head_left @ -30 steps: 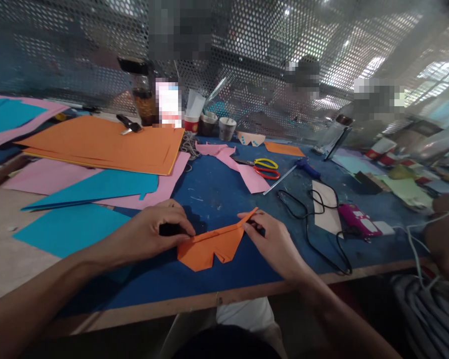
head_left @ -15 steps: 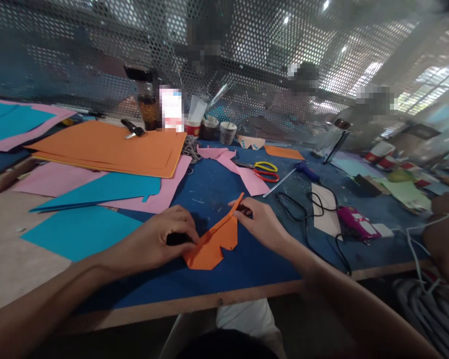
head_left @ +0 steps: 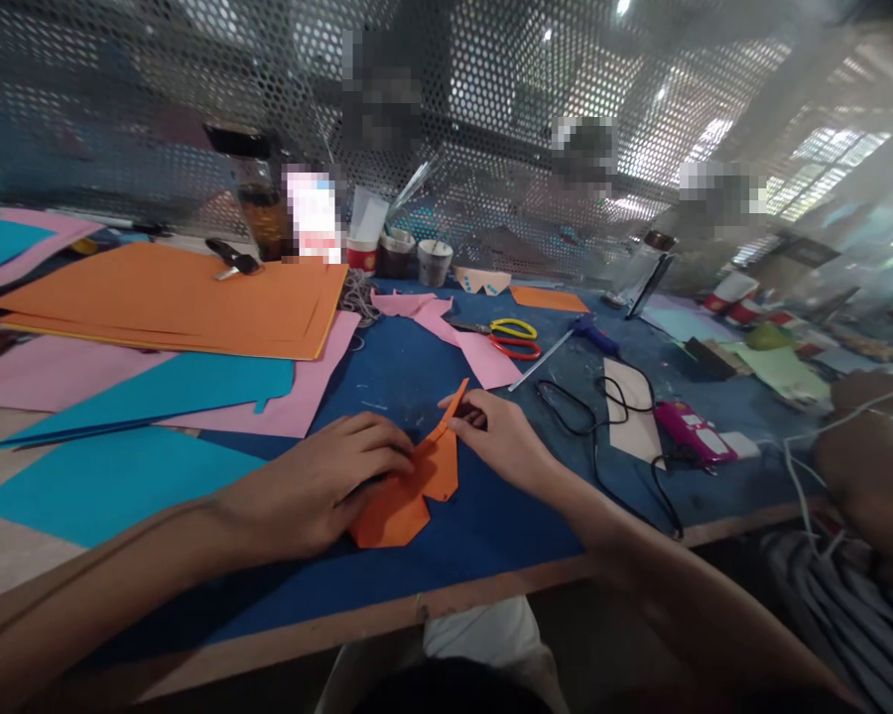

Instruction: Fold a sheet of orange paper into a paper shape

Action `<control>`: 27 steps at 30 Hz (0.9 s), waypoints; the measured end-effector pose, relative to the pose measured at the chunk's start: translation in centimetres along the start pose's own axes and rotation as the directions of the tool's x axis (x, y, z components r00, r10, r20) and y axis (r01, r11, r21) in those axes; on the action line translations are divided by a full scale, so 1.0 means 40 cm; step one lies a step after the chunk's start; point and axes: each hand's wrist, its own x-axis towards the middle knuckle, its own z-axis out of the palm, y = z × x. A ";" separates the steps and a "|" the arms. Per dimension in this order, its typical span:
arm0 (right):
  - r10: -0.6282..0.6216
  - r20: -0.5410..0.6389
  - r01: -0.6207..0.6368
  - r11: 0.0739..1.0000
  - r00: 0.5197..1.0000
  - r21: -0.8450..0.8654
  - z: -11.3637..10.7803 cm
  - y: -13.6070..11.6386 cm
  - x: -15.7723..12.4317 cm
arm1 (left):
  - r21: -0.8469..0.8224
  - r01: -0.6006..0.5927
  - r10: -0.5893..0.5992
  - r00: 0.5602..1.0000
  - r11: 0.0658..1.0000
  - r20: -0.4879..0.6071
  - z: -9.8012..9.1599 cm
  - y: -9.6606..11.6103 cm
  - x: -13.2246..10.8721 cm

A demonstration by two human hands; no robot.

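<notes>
A cut and folded orange paper piece (head_left: 398,513) with a notched near edge lies on the blue tabletop in front of me. My left hand (head_left: 342,476) is curled over its left part, fingers closed along the folded edge; the thumb is mostly hidden. At the far right end, my right hand (head_left: 495,426) pinches the narrow folded strip (head_left: 457,397) between thumb and fingers. The strip's tip sticks out beyond the pinch.
Stacked orange sheets (head_left: 156,302), pink paper (head_left: 327,367) and blue sheets (head_left: 134,476) lie at left. Beyond my hands are scissors (head_left: 515,339), a glue gun (head_left: 595,335) with its black cable, and cups (head_left: 436,263). Another person's arm (head_left: 870,446) is at right, beside a magenta device (head_left: 692,431).
My left hand has slid forward and right along the fold, now covering more of the orange paper. My right hand keeps its pinch. The whole view has shifted slightly.
</notes>
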 end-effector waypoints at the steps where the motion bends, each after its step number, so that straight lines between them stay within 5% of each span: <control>1: 0.003 0.006 -0.003 1.000 1.000 0.007 -0.002 0.000 0.002 | -0.010 -0.007 0.007 1.000 1.000 -0.001 0.001 -0.002 0.002; 7: -0.010 0.072 0.009 1.000 0.997 0.016 -0.006 -0.007 0.027 | 0.054 -0.023 0.025 0.999 0.998 -0.044 0.011 -0.019 0.002; 19: -0.053 0.182 0.042 0.997 0.982 0.059 -0.001 -0.011 0.077 | 0.252 -0.055 0.038 0.997 0.966 0.073 0.003 -0.027 0.003; 27: -0.088 0.168 0.070 0.991 0.982 0.112 -0.004 -0.003 0.070 | 0.264 -0.074 0.058 0.996 0.962 0.067 0.015 -0.039 0.002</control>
